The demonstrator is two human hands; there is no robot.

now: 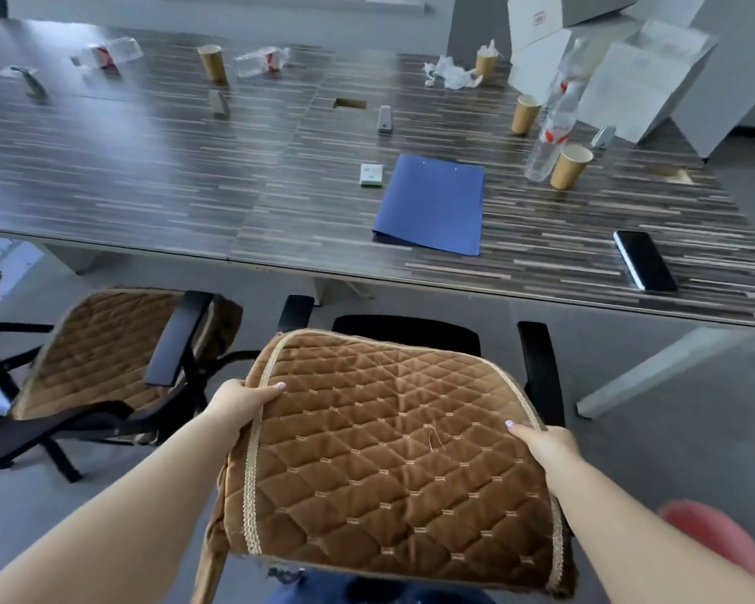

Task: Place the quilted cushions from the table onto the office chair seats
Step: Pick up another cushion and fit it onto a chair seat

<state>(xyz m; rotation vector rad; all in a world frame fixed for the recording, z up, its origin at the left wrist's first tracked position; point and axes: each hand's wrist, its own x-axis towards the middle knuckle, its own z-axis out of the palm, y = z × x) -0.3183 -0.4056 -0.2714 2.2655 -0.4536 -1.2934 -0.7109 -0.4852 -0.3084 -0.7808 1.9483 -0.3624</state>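
Brown quilted cushion (384, 455) held up over a black chair (537, 377), just in front of the table (149, 176). Left hand (240, 405) gripping its left edge, thumb on top, fingers curled under. Right hand (545, 446) gripping the right edge the same way. Second cushion (101, 346) already lying on the seat of the left chair (177, 337). On the table: blue folder (432, 204), phone (643, 259), paper cups (569, 165), clear bottle (550, 137).
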